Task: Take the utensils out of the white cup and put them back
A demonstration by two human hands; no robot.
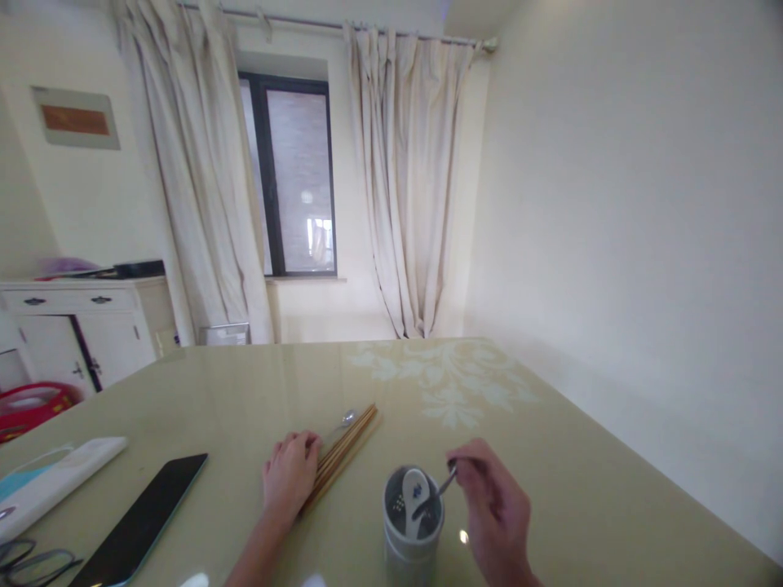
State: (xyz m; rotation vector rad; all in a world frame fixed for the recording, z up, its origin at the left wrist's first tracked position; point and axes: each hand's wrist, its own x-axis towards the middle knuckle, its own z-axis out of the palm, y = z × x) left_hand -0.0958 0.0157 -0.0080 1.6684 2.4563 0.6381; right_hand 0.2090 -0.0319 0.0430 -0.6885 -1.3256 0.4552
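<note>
Grey cylinder (412,561), white spoon (415,492) inside, dark utensil (444,484) pinched in right hand (495,501), left hand (292,473) against brown chopsticks (343,454), grip unclear

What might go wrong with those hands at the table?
The utensil in the right hand reaches into the cup, so it might snag the white spoon there.

A sideways tug on it could tip the cup, which stands upright with no hand around it.

The chopsticks lie by the left hand; a nudge may roll them apart.
</note>
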